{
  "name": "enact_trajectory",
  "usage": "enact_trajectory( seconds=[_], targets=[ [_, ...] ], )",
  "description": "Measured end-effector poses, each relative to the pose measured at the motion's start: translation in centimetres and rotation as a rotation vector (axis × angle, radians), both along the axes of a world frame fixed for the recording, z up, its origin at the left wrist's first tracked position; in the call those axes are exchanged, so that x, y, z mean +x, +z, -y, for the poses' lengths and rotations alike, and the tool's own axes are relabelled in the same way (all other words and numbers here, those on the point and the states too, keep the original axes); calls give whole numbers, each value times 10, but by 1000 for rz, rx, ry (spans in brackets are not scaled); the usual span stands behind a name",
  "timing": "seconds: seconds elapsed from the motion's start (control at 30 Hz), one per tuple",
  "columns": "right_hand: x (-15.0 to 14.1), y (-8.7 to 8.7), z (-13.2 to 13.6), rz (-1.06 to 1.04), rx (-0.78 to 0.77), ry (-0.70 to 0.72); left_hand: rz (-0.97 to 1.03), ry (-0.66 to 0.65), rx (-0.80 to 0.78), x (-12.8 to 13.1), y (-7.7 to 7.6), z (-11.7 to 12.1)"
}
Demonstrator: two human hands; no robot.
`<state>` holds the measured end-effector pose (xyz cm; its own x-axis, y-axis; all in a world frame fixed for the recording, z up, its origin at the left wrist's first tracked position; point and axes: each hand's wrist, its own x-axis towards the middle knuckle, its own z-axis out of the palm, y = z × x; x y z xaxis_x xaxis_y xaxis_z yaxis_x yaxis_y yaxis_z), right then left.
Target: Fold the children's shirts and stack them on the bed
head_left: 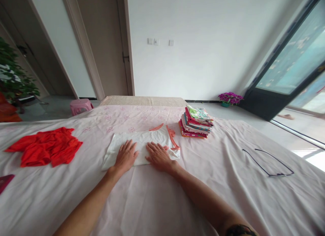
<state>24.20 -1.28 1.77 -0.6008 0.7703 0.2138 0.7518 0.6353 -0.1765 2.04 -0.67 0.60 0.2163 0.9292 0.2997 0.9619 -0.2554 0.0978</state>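
White garment beside a folded stack [196,122]

The white, coral-trimmed garment [144,146] is pressed on the cloth-covered surface [149,202] by the left hand [126,156] and right hand [158,156], both opened flat (nothing gripped), near crumpled red fabric [50,146].

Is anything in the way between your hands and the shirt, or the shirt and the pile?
Nothing visible. The left hand and right hand lie on the shirt, with just sheet between it and the pile.

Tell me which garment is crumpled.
The bright red fabric garment on the left; the white, orange-trimmed one lies mostly flat, and the multicoloured stacked cloths are folded.
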Motion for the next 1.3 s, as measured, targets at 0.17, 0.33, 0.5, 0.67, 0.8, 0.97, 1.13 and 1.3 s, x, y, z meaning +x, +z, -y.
enact_trajectory(
  seconds=[0.17,0.33,0.5,0.67,0.8,0.97,1.13,1.3],
  targets=[
    [26,-13,-15,27,30,-56,-50,70,-57,-19,-14,-6],
    [58,-10,-27,54,51,-156,-90,113,-77,-38,-11,-10],
    [80,-10,-33,95,24,-246,-114,196,-98,-54,-11,-17],
    [89,0,-38,80,-23,-238,-104,266,-102,-59,-13,-19],
    [88,22,-63,-18,-60,-321,-116,294,-92,-55,-14,-19],
    [77,41,-120,-43,-40,-578,-119,334,-110,-51,-12,-19],
    [67,37,-166,21,-75,-635,-120,327,-104,-50,-9,-18],
    [62,26,-188,63,-72,-641,-95,323,-82,-50,-9,-18]
  ],
)
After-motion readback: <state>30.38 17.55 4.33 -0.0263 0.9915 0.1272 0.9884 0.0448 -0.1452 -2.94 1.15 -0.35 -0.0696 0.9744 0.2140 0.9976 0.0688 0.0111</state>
